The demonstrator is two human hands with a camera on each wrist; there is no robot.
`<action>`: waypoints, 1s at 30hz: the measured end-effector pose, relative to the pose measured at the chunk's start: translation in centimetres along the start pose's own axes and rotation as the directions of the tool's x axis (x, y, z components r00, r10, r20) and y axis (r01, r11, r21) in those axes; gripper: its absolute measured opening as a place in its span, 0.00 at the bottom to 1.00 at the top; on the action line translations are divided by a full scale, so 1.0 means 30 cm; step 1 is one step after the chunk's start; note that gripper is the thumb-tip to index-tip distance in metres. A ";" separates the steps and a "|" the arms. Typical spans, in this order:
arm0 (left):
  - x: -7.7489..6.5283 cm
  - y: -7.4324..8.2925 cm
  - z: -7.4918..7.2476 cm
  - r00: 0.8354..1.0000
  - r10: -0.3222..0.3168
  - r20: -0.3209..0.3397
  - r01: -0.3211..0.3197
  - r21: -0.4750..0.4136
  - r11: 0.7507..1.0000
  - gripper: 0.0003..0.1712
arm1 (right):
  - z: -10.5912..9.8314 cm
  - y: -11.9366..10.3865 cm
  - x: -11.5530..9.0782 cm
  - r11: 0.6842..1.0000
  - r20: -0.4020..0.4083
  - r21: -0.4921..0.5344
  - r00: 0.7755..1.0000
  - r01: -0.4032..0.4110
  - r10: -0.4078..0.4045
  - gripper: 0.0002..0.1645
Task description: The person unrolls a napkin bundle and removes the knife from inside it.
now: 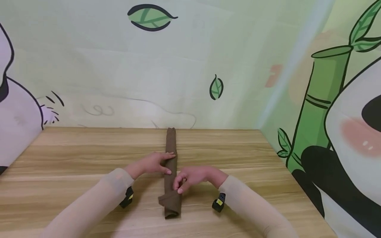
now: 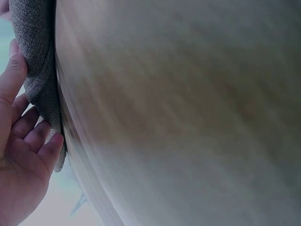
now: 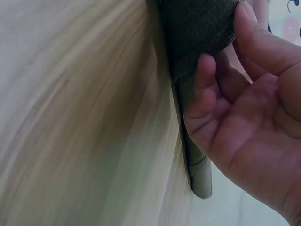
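A brown towel (image 1: 171, 142), rolled into a long narrow tube, lies on the wooden table pointing away from me. Its near end is thicker, with a folded flap (image 1: 170, 198) wrapped across it and one corner sticking out to the left. My left hand (image 1: 153, 162) rests on the middle of the roll, index finger and thumb stretched over it; in the left wrist view its fingers (image 2: 35, 129) lie loosely against the cloth. With bent fingers, my right hand (image 1: 193, 178) pinches the flap's edge from the right; its thumb (image 3: 263, 40) shows against the cloth in the right wrist view.
The wooden table (image 1: 74, 152) runs back to a printed wall (image 1: 178, 59) with leaves on it. The roll's far end reaches that wall. A second printed wall, with bamboo (image 1: 318, 99) and a panda, stands along the right side.
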State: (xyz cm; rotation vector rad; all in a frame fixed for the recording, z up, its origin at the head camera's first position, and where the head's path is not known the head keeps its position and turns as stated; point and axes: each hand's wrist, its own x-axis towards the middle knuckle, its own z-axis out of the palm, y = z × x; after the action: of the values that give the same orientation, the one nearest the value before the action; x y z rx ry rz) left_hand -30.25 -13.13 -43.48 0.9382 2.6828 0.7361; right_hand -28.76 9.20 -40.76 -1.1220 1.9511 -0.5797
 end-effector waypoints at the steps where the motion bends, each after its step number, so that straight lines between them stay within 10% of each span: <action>1: 0.000 0.000 0.000 1.000 0.000 0.000 0.000 -0.008 1.000 0.41 | 0.000 0.002 -0.009 1.000 0.011 0.004 1.000 0.000 0.000 0.10; 19: -0.005 -0.007 0.002 1.000 -0.022 -0.009 0.022 0.009 1.000 0.42 | 0.064 0.077 -0.119 0.993 -0.078 0.116 0.997 0.033 -0.024 0.09; 30: -0.004 0.004 -0.001 1.000 -0.007 -0.005 0.007 0.054 0.999 0.43 | 0.066 0.066 -0.167 0.991 -0.151 -0.129 0.988 0.025 -0.045 0.08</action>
State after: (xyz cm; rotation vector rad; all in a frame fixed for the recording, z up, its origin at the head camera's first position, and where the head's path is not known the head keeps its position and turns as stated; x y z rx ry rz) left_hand -30.11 -13.12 -43.37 0.9407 2.7215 0.6690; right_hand -26.68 14.53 -41.24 -1.2235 2.1290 -0.5821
